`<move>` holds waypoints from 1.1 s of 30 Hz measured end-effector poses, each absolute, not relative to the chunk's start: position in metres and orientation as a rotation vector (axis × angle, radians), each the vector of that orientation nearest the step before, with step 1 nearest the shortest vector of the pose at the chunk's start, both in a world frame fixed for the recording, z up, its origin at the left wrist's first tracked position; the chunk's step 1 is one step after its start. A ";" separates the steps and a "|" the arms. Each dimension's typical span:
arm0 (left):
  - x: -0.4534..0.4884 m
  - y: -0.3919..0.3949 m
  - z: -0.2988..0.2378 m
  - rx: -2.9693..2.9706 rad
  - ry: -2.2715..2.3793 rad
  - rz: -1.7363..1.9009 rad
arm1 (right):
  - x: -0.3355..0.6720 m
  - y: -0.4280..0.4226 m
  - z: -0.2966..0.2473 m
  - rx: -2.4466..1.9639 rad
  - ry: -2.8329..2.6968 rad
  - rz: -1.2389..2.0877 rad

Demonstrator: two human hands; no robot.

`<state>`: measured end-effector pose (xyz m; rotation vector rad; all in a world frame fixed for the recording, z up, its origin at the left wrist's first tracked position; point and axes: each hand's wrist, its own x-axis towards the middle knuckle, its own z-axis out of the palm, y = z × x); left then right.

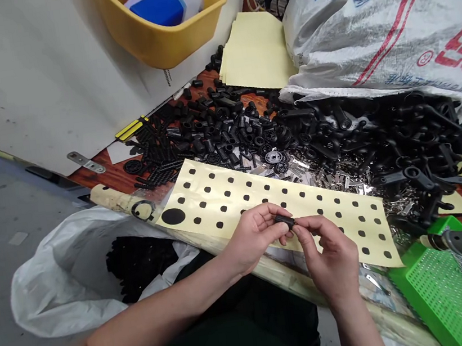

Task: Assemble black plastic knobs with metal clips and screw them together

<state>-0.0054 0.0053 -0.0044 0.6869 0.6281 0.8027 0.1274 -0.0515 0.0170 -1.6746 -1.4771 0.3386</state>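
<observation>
Grip narrow on both sides: over the wooden counter (104, 181) and a yellow sheet of black dots (227, 207), the left hand (257, 239) and right hand (331, 256) pinch a small black part (285, 221) steadily between their fingertips.

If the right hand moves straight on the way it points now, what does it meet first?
The right hand would first meet the small black part pinched at its fingertips. Past that lies the yellow dotted sheet, probably, though depth is unclear.
</observation>
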 end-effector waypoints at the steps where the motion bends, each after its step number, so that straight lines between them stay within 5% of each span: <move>1: -0.006 0.005 -0.004 0.687 0.626 0.803 | 0.128 -0.051 0.017 -1.661 -1.430 0.423; 10: -0.006 0.005 -0.003 0.668 0.622 0.797 | 0.130 -0.049 0.017 -1.537 -0.970 0.967; 33: -0.002 0.004 -0.003 0.701 0.695 0.798 | 0.128 -0.052 0.015 -1.723 -1.106 0.710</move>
